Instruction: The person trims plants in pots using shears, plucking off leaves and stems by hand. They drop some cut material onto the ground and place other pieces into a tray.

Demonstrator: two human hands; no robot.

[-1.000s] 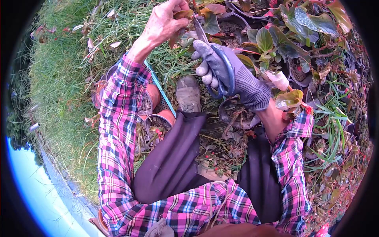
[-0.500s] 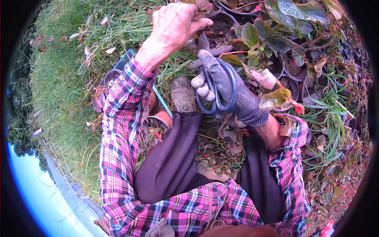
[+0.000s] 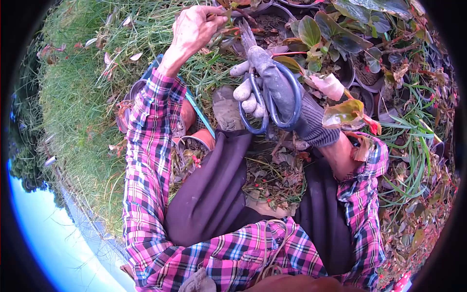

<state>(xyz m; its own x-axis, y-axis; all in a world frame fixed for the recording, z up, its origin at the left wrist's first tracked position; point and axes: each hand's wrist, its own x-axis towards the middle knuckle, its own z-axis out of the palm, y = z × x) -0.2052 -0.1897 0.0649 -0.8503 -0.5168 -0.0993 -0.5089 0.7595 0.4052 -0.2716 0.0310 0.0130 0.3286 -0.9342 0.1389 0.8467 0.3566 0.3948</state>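
Note:
My bare left hand (image 3: 194, 30) is at the top centre, its thumb and fingers pinched together beside reddish stems and leaves; what lies between the fingertips is too small to tell. My right hand (image 3: 275, 82) wears a grey glove and is closed on scissors with dark blue handles (image 3: 294, 100). The blades (image 3: 248, 35) point up toward the plant pots, just right of my left hand. Right of the blades stands a leafy plant (image 3: 310, 33) in a dark pot (image 3: 277, 14). A pale pink, curled petal or leaf (image 3: 331, 86) is near my right wrist.
Grass (image 3: 78, 112) covers the left side. Terracotta pots (image 3: 202, 138) and a blue-green strip (image 3: 197, 111) lie by my left sleeve. My shoe (image 3: 226, 109) and dark trousers (image 3: 209, 190) are below the scissors. More potted plants and dry leaves (image 3: 413, 233) fill the right.
My left hand has moved left and slightly down, away from the blades. The scissors in my right hand have shifted slightly up, and more of the blades shows.

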